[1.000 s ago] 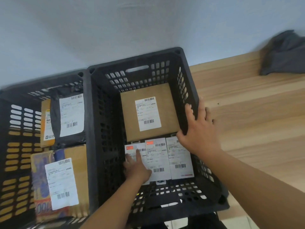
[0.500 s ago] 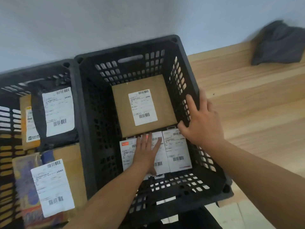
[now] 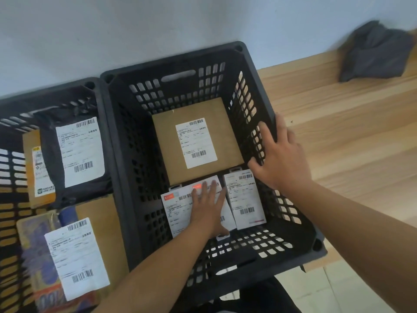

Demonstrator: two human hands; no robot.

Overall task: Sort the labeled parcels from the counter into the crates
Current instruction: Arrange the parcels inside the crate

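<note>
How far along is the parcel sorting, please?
Done: a brown box sits in the right crate, a black bag in the left crate. In hand: the left hand presses white packets; the right hand touches its rim. Left: seemingly little; the visible counter holds only a dark cloth.

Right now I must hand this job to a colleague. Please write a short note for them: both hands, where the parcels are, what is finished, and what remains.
Left hand: open, fingers flat on the white flat parcels at the near end of the right crate.
Right hand: open, resting on that crate's right wall.
The right crate also holds a brown box at its far end.
The left crate holds a black bag parcel, a small brown box and a large brown parcel, all labeled.
Done: these parcels are in crates.
Left: a dark grey bundle lies on the counter. I cannot tell if it is a parcel.
</note>
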